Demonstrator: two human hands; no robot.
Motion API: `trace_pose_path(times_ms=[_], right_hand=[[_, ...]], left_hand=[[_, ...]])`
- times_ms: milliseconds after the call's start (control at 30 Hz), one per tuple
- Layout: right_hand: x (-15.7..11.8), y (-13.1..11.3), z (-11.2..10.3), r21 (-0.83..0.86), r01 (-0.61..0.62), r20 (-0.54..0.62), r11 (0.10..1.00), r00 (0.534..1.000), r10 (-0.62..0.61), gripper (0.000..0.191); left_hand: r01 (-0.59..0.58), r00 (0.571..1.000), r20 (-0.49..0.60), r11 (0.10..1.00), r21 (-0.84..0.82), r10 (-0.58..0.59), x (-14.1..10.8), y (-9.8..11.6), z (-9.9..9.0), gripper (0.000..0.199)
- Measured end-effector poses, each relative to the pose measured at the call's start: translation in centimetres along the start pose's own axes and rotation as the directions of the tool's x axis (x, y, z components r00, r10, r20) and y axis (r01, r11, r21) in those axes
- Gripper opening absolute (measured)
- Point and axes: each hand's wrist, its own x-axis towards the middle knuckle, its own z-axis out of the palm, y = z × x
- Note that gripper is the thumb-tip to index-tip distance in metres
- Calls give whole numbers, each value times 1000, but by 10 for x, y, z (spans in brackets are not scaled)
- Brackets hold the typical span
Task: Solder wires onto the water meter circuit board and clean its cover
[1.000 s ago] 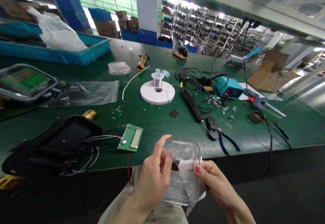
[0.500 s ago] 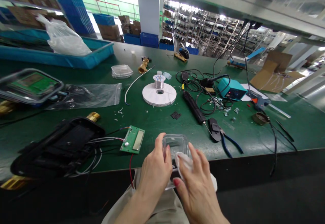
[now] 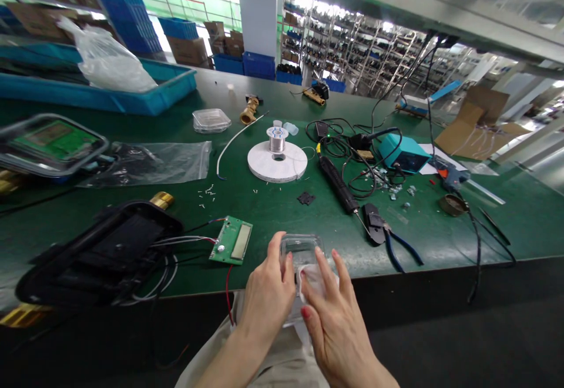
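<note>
At the table's front edge, a clear plastic cover (image 3: 302, 241) is gripped along its left side by my left hand (image 3: 269, 294), thumb over the rim. My right hand (image 3: 337, 311) presses a white cloth (image 3: 318, 279) against the inside of the cover with its fingers. Part of the cloth is hidden under that hand. Left of my hands lies a green circuit board (image 3: 231, 241) with a small display, wired to a black housing (image 3: 101, 253) that has brass fittings.
A solder spool (image 3: 277, 141) stands on a white reel (image 3: 277, 168). To the right are a soldering iron (image 3: 337, 185), blue-handled pliers (image 3: 399, 247), a teal soldering station (image 3: 403, 153) and a glue gun (image 3: 453, 176). Clear covers (image 3: 211, 121) and a blue tray (image 3: 176, 91) lie further back.
My right hand and the cloth have shifted slightly left across the cover. My left hand keeps its grip on the cover's side.
</note>
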Motion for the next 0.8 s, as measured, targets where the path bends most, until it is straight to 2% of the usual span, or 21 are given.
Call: trace_pose_path(times_ms=[100, 167, 300, 367, 567, 667, 800], right_hand=[[-8, -3, 1, -47, -9, 18, 999, 1000, 10, 43], [-2, -3, 3, -66, -42, 12, 997, 999, 42, 44], [21, -3, 6, -65, -133, -68, 989, 989, 129, 43], [24, -5, 6, -81, -162, -114, 983, 982, 152, 42], [-7, -17, 6, -153, -93, -144, 984, 987, 71, 40], [-16, -18, 5, -42, -63, -183, 997, 982, 55, 31], [-13, -11, 8, 192, -104, -215, 976, 966, 145, 19]], left_hand=[[-4, 1000, 7, 1000, 24, 4, -2, 0, 3, 40], [-11, 1000, 1, 999, 32, 11, -3, -1, 4, 40], [-40, 999, -28, 998, 42, 41, -6, -1, 5, 41], [-61, 997, -47, 997, 55, 63, -6, 0, 5, 41], [-74, 995, -56, 996, 53, 77, -8, 3, 5, 40], [-93, 994, -57, 995, 45, 95, -7, 2, 5, 40], [-119, 991, -53, 993, 8, 119, -7, 0, 6, 40]])
